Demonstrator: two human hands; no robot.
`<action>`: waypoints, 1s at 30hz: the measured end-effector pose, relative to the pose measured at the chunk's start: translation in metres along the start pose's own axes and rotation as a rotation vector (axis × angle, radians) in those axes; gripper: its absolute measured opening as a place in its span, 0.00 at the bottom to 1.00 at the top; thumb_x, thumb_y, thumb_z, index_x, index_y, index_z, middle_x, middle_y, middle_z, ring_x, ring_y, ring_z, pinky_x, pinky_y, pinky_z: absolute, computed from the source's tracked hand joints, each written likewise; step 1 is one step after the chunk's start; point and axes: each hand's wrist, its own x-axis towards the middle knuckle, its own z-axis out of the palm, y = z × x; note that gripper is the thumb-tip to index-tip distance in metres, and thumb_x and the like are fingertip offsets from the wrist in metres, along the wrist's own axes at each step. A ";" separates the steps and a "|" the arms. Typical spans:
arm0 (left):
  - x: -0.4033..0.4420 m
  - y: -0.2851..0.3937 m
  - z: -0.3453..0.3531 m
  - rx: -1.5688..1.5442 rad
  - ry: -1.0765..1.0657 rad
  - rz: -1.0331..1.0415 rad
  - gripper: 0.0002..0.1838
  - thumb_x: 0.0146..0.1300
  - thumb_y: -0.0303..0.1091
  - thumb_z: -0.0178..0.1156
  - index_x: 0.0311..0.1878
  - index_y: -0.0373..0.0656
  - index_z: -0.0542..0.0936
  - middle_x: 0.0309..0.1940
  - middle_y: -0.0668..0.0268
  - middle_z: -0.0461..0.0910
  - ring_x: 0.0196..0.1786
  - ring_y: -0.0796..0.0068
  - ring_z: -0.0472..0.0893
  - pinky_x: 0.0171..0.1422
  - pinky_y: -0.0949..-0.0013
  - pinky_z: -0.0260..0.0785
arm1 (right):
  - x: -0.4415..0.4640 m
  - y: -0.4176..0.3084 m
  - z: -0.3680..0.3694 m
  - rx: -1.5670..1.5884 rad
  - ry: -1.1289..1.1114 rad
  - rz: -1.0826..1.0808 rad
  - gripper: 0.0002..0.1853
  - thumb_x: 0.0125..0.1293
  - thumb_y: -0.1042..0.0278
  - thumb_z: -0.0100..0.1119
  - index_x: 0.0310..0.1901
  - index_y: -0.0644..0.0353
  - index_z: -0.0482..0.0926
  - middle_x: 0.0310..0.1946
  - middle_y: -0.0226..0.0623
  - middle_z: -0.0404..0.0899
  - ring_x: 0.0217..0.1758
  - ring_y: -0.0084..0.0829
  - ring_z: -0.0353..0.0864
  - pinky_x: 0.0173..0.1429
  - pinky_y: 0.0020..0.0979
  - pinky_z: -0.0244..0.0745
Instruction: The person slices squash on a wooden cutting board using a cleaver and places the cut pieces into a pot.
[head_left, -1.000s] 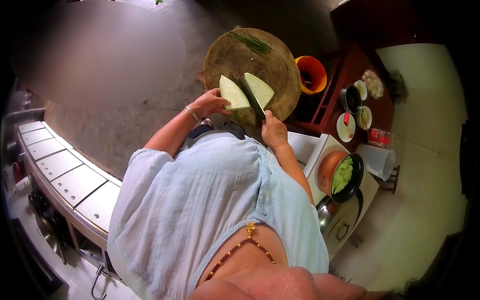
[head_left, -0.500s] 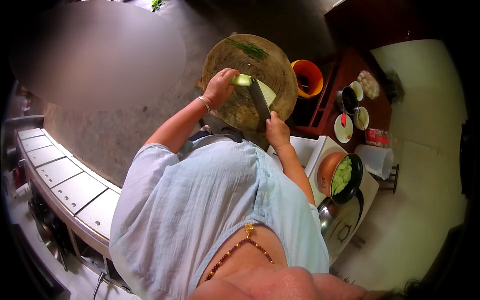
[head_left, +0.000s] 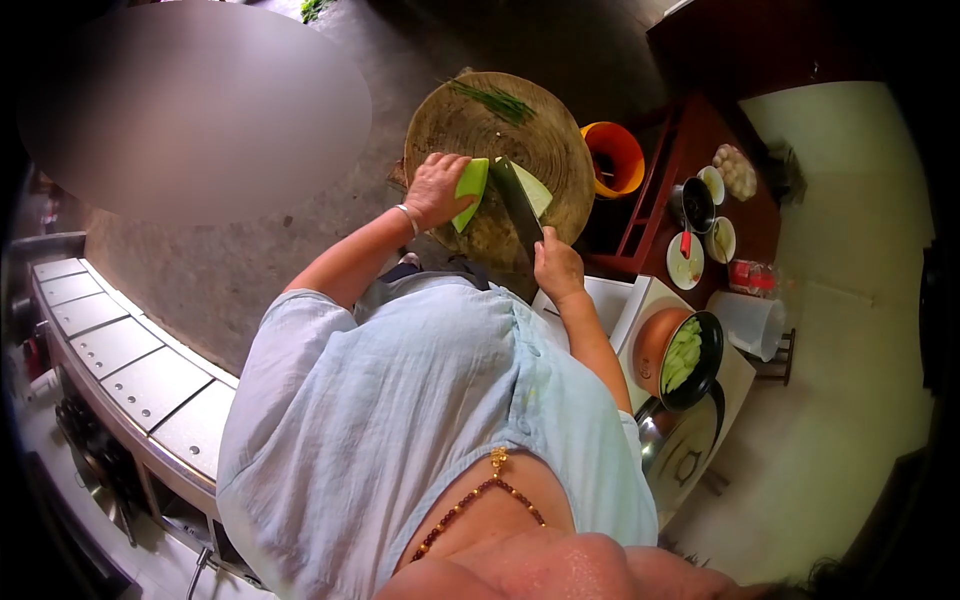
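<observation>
On the round wooden chopping block (head_left: pixel 500 135), my left hand (head_left: pixel 436 189) grips a pale green piece of melon or gourd (head_left: pixel 472 192), its green side facing up. My right hand (head_left: pixel 557 264) is closed round the handle of a cleaver (head_left: pixel 517 208), whose dark blade points away across the block. Just right of the blade lies another pale piece of the same vegetable (head_left: pixel 533 190). A gap separates the blade from the piece in my left hand. A bunch of thin green stalks (head_left: pixel 495 102) rests near the block's far edge.
An orange bucket (head_left: pixel 612 160) stands right of the block. A pan (head_left: pixel 707 360) with sliced green vegetable (head_left: pixel 683 355) is nearer on the right. Beyond it a red-brown table (head_left: pixel 748 215) bears bowls, a plate (head_left: pixel 685 262) and a small dark pot (head_left: pixel 697 200).
My left hand has turned the vegetable piece, so it now stands lengthwise with its green side showing, and shifted slightly nearer. The cleaver stays almost in place.
</observation>
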 end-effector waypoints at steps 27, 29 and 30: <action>-0.023 0.029 -0.013 0.087 -0.342 0.170 0.34 0.47 0.30 0.66 0.63 0.43 0.72 0.63 0.52 0.67 0.66 0.52 0.66 0.69 0.58 0.63 | -0.001 -0.003 0.003 -0.033 0.033 -0.043 0.08 0.67 0.67 0.49 0.45 0.60 0.68 0.30 0.51 0.80 0.34 0.53 0.81 0.37 0.51 0.74; -0.020 0.026 -0.012 0.081 -0.365 0.232 0.34 0.47 0.28 0.64 0.62 0.43 0.72 0.63 0.52 0.67 0.66 0.52 0.67 0.69 0.58 0.63 | -0.002 -0.001 0.004 -0.019 0.017 -0.045 0.09 0.67 0.67 0.50 0.46 0.60 0.68 0.30 0.51 0.80 0.34 0.54 0.80 0.37 0.51 0.73; -0.019 0.025 -0.013 0.078 -0.376 0.261 0.33 0.47 0.26 0.63 0.62 0.42 0.72 0.63 0.52 0.67 0.66 0.53 0.67 0.69 0.58 0.63 | -0.004 0.001 0.005 -0.010 0.005 -0.054 0.10 0.66 0.68 0.51 0.47 0.60 0.68 0.30 0.52 0.80 0.34 0.55 0.79 0.37 0.51 0.73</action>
